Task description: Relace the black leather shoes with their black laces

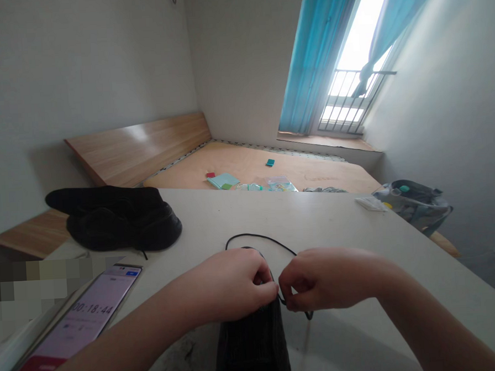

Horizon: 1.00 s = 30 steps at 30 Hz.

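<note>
A dark shoe (pixel 251 346) lies on the white table (pixel 324 226) right in front of me, its toe toward the bottom edge. My left hand (pixel 231 280) is closed over the shoe's top near the opening. My right hand (pixel 319 278) pinches a thin black shoelace (pixel 258 238) beside it, knuckles almost touching the left hand. The lace loops away across the table behind both hands and a short end hangs below my right hand.
A second black shoe (pixel 120 217) sits at the table's left. A phone (pixel 80 321) showing a timer lies at the lower left. A wooden bed platform (pixel 271 167) with small teal items lies beyond, and a grey bag (pixel 414 201) stands at the right.
</note>
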{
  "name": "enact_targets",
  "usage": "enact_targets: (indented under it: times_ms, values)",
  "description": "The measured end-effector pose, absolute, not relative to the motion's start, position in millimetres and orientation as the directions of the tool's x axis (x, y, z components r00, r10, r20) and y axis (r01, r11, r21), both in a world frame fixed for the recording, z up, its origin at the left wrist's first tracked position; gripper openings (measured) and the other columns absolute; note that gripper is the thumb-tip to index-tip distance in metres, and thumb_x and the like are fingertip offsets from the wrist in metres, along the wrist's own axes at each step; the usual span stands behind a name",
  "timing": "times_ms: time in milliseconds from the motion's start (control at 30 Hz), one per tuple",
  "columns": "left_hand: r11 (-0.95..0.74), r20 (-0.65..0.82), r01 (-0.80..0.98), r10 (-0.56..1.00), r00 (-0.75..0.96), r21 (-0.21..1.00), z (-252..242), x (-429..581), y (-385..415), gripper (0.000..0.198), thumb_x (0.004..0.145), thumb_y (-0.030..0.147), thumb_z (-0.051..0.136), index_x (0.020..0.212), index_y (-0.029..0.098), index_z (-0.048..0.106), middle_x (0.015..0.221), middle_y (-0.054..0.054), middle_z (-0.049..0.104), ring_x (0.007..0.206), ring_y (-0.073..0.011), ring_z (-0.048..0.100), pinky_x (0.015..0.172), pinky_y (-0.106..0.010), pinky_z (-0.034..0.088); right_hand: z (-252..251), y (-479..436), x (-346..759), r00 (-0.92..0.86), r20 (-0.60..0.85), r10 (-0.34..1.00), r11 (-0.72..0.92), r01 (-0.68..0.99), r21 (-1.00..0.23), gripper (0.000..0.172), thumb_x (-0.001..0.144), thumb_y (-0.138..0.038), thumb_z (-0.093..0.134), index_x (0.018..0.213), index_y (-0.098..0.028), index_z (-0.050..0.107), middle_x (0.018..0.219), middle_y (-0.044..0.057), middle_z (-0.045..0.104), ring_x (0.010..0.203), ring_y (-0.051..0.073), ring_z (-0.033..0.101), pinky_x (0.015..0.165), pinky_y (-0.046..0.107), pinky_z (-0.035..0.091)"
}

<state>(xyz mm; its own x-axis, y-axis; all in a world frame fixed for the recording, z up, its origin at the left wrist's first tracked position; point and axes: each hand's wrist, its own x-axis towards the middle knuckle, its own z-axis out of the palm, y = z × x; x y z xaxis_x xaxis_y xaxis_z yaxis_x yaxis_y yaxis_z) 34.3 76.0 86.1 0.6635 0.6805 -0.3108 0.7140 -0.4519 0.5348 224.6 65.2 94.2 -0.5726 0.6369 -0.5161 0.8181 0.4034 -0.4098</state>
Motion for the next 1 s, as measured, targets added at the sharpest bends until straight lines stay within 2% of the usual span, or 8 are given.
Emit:
enact_targets:
  times_ms: [100,267,433,533,700,1000]
  values:
    - [-0.476,-0.29,0.701,0.675,0.678,0.532,86.8,33.4,76.0,0.024,0.076,0.03,0.053,0.084,0.023,0.074,0.085,-0.003,0.073,0.075,-0.0197,0.064,0.059,-0.027,0.04,96.0,65.8,227.6,-0.579,-0.532,0.618,0.404,0.814,-0.417,0.01,0.077,-0.025,0.058,0.074,-0.021,0.067,0.056,-0.006,0.049,0.048,0.009,0.041,0.045,0.021,0.028]
    - [-0.516,-0.262,0.673,0.656,0.708,0.53,85.4,32.8,76.8,0.022,0.07,0.029,0.06,0.087,0.024,0.075,0.088,-0.002,0.072,0.077,-0.0197,0.063,0.061,-0.027,0.041,103.5,64.7,233.9,-0.65,-0.583,0.488,0.327,0.755,-0.569,0.015,0.079,-0.022,0.059,0.084,-0.019,0.073,0.066,-0.003,0.061,0.057,0.01,0.052,0.056,0.021,0.039]
    - [-0.527,-0.248,0.665,0.654,0.715,0.53,83.4,32.9,76.9,0.02,0.071,0.028,0.061,0.086,0.025,0.075,0.088,0.0,0.071,0.075,-0.018,0.062,0.06,-0.026,0.04,100.3,68.7,235.6,-0.604,-0.565,0.562,0.318,0.789,-0.526,0.018,0.079,-0.022,0.058,0.086,-0.019,0.074,0.07,-0.001,0.066,0.06,0.012,0.055,0.058,0.022,0.041]
    - [-0.529,-0.246,0.665,0.654,0.715,0.528,82.2,32.7,77.0,0.021,0.071,0.026,0.061,0.085,0.026,0.076,0.087,0.0,0.07,0.075,-0.0178,0.062,0.06,-0.026,0.04,98.1,71.2,236.2,-0.611,-0.561,0.559,0.319,0.783,-0.535,0.019,0.079,-0.022,0.057,0.086,-0.018,0.074,0.074,0.001,0.069,0.061,0.012,0.056,0.058,0.022,0.041]
    - [-0.526,-0.262,0.663,0.643,0.72,0.532,79.7,33.6,76.1,0.024,0.07,0.024,0.061,0.087,0.026,0.077,0.086,0.0,0.071,0.075,-0.0179,0.063,0.06,-0.026,0.04,98.5,70.1,234.0,-0.612,-0.526,0.591,0.339,0.78,-0.526,0.025,0.076,-0.016,0.054,0.091,-0.018,0.074,0.069,-0.001,0.064,0.059,0.011,0.053,0.055,0.021,0.038]
    - [-0.548,-0.255,0.664,0.641,0.724,0.509,78.1,35.1,73.9,0.02,0.069,0.028,0.062,0.084,0.026,0.076,0.084,-0.001,0.07,0.068,-0.0172,0.06,0.054,-0.026,0.037,95.0,71.6,233.0,-0.589,-0.546,0.597,0.289,0.792,-0.538,0.012,0.077,-0.021,0.053,0.08,-0.018,0.065,0.062,-0.003,0.057,0.056,0.01,0.051,0.053,0.021,0.039]
